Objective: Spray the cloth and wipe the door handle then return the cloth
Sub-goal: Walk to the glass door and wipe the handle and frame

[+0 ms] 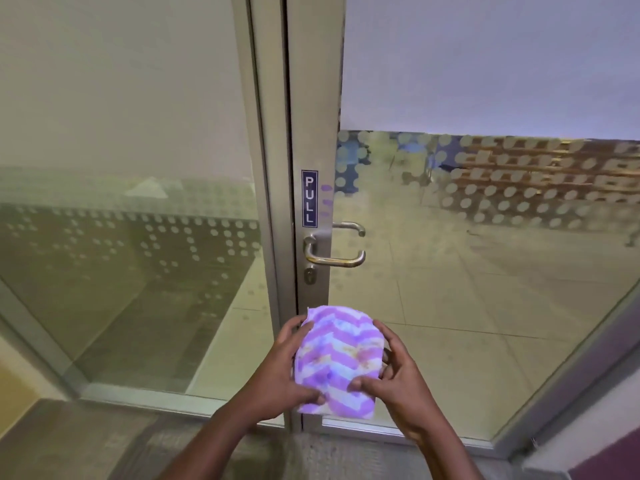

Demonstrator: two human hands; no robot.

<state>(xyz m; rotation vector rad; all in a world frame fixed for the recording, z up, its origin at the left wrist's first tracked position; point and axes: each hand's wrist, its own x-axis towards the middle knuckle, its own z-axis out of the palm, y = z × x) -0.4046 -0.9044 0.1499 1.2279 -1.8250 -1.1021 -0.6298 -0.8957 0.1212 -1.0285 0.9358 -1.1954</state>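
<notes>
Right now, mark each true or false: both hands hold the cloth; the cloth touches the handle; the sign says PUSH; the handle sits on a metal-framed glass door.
1. Both the left hand and the right hand hold the folded purple-and-white zigzag cloth. True.
2. The cloth touches the silver metal lever door handle. False: it is held below, apart.
3. The blue sign reads PUSH. False: PULL.
4. The handle sits on a metal-framed glass door. True.
</notes>
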